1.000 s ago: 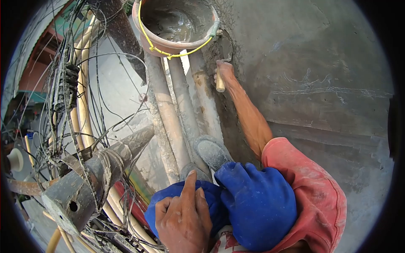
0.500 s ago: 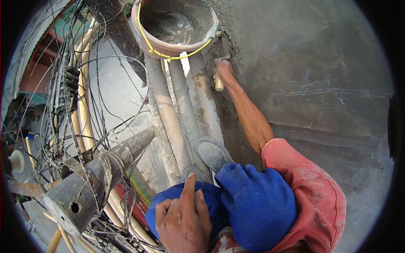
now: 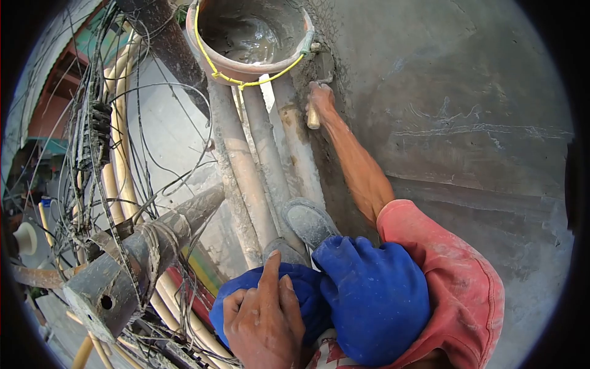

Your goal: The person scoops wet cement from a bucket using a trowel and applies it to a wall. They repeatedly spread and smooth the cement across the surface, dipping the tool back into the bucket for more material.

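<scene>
My right hand (image 3: 321,100) is closed round the wooden handle of a trowel (image 3: 313,118), beside the wall. The blade is seen nearly edge-on against a strip of wet mortar (image 3: 332,52). Just left of it stands a bucket (image 3: 244,69) with grey wet mortar inside and a yellow cord handle. My left hand (image 3: 265,317) rests by my blue-clad knee, index finger stretched out and other fingers partly curled, holding nothing.
Long mortar-crusted poles (image 3: 252,166) run under the bucket and my shoes (image 3: 309,224). A grey pipe (image 3: 117,283) juts in at left, wrapped with wires. Tangled cables (image 3: 92,135) hang along the left side. The grey plastered wall (image 3: 455,117) fills the right.
The view has shifted slightly, so the bucket and my right hand appear a little further left. My right hand keeps its hold on the trowel against the wall.
</scene>
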The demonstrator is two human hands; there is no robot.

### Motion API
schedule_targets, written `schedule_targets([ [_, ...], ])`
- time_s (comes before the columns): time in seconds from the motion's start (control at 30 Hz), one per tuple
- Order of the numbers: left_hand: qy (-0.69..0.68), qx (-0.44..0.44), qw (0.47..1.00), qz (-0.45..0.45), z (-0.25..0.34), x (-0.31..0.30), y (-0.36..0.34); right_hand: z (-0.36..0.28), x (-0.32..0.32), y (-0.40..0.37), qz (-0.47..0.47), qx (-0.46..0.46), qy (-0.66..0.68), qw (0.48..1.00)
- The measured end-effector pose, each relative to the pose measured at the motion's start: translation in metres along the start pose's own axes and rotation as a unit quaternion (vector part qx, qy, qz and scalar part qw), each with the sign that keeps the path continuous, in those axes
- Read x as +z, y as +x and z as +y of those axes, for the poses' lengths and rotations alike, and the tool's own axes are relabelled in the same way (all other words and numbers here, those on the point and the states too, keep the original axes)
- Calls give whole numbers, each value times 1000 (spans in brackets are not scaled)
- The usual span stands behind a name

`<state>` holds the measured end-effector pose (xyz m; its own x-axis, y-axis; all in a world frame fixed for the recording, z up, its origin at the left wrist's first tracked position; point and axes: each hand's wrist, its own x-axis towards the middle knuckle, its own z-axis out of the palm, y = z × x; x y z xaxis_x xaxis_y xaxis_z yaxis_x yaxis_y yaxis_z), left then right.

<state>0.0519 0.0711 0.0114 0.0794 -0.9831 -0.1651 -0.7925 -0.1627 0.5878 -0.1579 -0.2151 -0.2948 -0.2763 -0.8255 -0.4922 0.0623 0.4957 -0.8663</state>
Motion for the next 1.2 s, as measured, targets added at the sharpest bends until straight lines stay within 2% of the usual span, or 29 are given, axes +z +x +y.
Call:
schedule_targets([
  [0.07, 16, -41, 999, -31, 1, 3, 0, 0, -5, -1, 13, -16, -15, 1000],
  [0.2, 14, -41, 999, -32, 0, 3, -1, 16, -5, -29, 31, -51, 17, 998],
  [0.3, 21, -48, 998, -31, 2, 1, -2, 30, -5, -53, 71, -107, -48, 991],
  [0.4, 6, -60, 998, -30, 1, 0, -4, 33, -11, -72, 63, -106, -106, 987],
  [0.47, 16, -37, 999, -16, 0, 1, -3, 37, -11, -64, 69, -107, -134, 983],
  [0.53, 10, -23, 1000, -1, -1, 0, -2, 36, -12, -56, 38, -58, -74, 995],
  [0.73, 10, -16, 1000, -12, -1, -2, -1, 28, -31, -78, 29, -55, -21, 998],
  [0.8, 9, -18, 1000, -14, 0, -2, -3, 30, -28, -94, 42, -61, -29, 997],
  [0.87, 7, -25, 1000, -6, 1, -3, -3, 33, -26, -108, 89, -103, -87, 987],
  [0.9, 6, -26, 1000, -5, 1, -3, -4, 35, -28, -110, 86, -94, -115, 985],
  [1.03, -4, -21, 1000, -8, 1, -3, -4, 52, -28, -76, 26, -80, -218, 972],
  [1.2, 1, -8, 1000, -2, -1, -1, -4, 45, -15, -27, 42, -43, -222, 973],
])
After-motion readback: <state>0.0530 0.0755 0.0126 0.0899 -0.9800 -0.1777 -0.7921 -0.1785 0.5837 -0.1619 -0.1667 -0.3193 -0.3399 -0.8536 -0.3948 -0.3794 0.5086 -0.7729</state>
